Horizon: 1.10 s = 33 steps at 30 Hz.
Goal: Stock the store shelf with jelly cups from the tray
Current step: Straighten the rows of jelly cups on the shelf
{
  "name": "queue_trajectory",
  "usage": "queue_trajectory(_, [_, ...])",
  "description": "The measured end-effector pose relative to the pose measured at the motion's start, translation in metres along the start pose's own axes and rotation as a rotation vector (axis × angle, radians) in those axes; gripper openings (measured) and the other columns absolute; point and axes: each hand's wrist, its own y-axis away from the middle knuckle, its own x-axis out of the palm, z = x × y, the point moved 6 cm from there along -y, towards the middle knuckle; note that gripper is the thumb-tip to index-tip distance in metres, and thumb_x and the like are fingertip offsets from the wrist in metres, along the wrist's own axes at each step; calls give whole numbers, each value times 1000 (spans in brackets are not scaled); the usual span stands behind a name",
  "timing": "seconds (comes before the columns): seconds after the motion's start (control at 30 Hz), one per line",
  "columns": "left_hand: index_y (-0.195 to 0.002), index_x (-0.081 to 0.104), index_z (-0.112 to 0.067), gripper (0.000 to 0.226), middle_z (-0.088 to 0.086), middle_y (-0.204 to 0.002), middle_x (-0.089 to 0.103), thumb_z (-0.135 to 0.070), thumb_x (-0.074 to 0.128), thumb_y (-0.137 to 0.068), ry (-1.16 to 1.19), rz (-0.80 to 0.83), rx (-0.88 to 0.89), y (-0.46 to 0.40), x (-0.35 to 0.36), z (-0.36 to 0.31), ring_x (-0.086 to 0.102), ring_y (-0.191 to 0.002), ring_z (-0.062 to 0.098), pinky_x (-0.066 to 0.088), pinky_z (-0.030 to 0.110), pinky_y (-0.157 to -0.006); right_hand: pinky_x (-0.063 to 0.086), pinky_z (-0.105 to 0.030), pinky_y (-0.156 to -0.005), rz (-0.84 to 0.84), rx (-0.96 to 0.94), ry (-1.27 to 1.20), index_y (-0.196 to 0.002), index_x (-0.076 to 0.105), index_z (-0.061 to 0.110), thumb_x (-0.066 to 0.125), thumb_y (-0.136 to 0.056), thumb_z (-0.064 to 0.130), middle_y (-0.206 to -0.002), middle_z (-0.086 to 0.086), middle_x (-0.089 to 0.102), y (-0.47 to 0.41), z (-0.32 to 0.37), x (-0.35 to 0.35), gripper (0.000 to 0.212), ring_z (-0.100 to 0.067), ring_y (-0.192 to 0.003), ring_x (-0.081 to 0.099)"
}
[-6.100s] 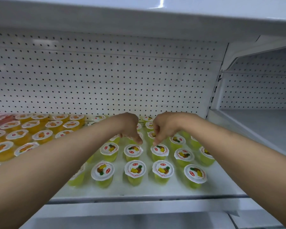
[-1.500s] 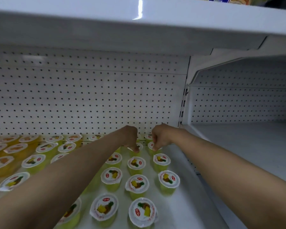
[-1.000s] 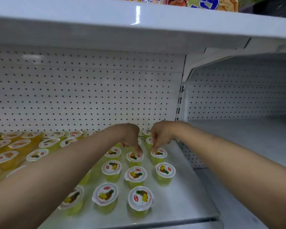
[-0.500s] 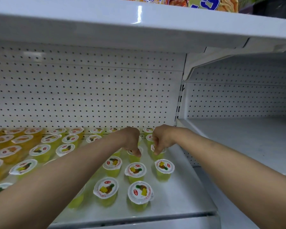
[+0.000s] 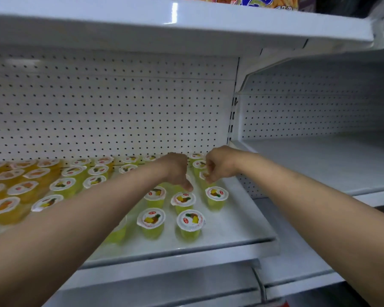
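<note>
Yellow-green jelly cups point(image 5: 183, 199) with white fruit lids stand in rows on the white shelf point(image 5: 237, 220). Both arms reach in over them. My left hand point(image 5: 176, 170) curls downward over a cup in the third row from the front; that cup is mostly hidden under the fingers. My right hand point(image 5: 220, 167) pinches the lid edge of a cup point(image 5: 204, 175) in the rightmost column, just behind the cup point(image 5: 216, 194) there. No tray is in view.
Orange jelly cups point(image 5: 9, 173) fill the shelf's left part. A pegboard back wall point(image 5: 120, 111) stands behind. The upper shelf point(image 5: 186, 25) hangs low overhead with snack packs point(image 5: 264, 1) on it. A bare neighbouring shelf point(image 5: 319, 160) lies to the right.
Both hands stay over the same cups in the right-hand columns. The view has drifted a little, and more of the left rows shows than a second ago.
</note>
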Motion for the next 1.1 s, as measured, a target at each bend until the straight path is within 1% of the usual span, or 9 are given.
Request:
queue_trajectory(0.07, [-117,58,-5,61,9,-117,62,-46,79,-77,-11,25,5,11,4,-4,57,-100,24,42,28,-74,53,-32,-82,-1,7,-5,-104,69,15,81,-76,46,-106,-2,68,15,1,4,43,-22,-96,62])
queue_trajectory(0.13, [-114,59,-4,60,9,-114,63,-48,77,-78,-13,44,13,19,10,-7,57,-96,24,41,29,-72,52,-32,-80,8,13,-21,-105,69,16,80,-76,48,-107,-1,68,28,1,10,44,-22,-97,62])
queue_trajectory(0.23, [-115,54,-7,58,8,-115,61,-46,77,-78,-12,46,29,27,14,-11,58,-105,27,43,31,-75,51,-31,-81,40,34,-24,-109,70,15,78,-80,46,-112,-2,68,40,3,20,43,-22,-101,62])
queue_trajectory(0.33, [-115,56,-8,56,7,-114,61,-44,77,-79,-30,46,31,31,18,-13,58,-106,26,44,30,-77,54,-34,-86,35,59,-51,-108,71,15,78,-79,44,-111,-3,68,44,3,27,42,-22,-101,63])
queue_trajectory(0.53, [-103,67,-3,46,8,-94,64,-41,77,-79,-7,70,39,29,22,-15,59,-87,23,41,28,-65,56,-35,-87,16,70,-56,-105,72,15,79,-79,38,-107,-2,70,41,5,31,35,-21,-98,64])
queue_trajectory(0.7, [-111,59,-5,50,9,-107,66,-40,77,-79,36,48,43,25,22,-13,62,-99,26,46,32,-73,54,-33,-86,11,74,-69,-107,71,15,79,-81,36,-109,-2,69,35,3,30,35,-22,-100,63])
queue_trajectory(0.83, [-112,59,-3,50,12,-110,65,-38,76,-81,62,53,54,23,23,-11,62,-101,28,43,30,-70,54,-35,-88,3,87,-75,-104,71,17,79,-80,38,-108,-1,69,34,2,30,33,-21,-100,63])
queue_trajectory(1.0, [-99,50,-13,31,9,-107,60,-25,74,-82,117,-39,75,20,22,-8,54,-91,24,40,28,-69,55,-35,-86,-1,100,-75,-105,71,15,78,-81,35,-108,-2,69,35,2,30,32,-22,-100,63])
queue_trajectory(1.1, [-95,57,-11,24,11,-98,62,-28,71,-84,111,-16,73,19,24,-6,52,-82,24,38,28,-66,55,-34,-85,-3,101,-68,-104,71,15,78,-81,34,-108,-3,69,35,4,30,31,-22,-100,63])
